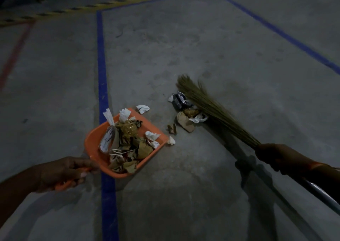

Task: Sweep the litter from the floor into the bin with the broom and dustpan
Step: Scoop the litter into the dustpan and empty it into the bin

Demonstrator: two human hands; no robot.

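Litter (185, 114) heaped on grey floor (202, 47) against broom (211, 110) bristles, right hand (272, 157) clenched round broom, left hand (64, 172) gripping orange dustpan (95, 148) handle (pan already holding scraps), resting beside blue line (103, 86).

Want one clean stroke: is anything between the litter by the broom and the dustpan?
Nothing blocks it. Only bare floor and stray scraps lie between the litter and the dustpan mouth.
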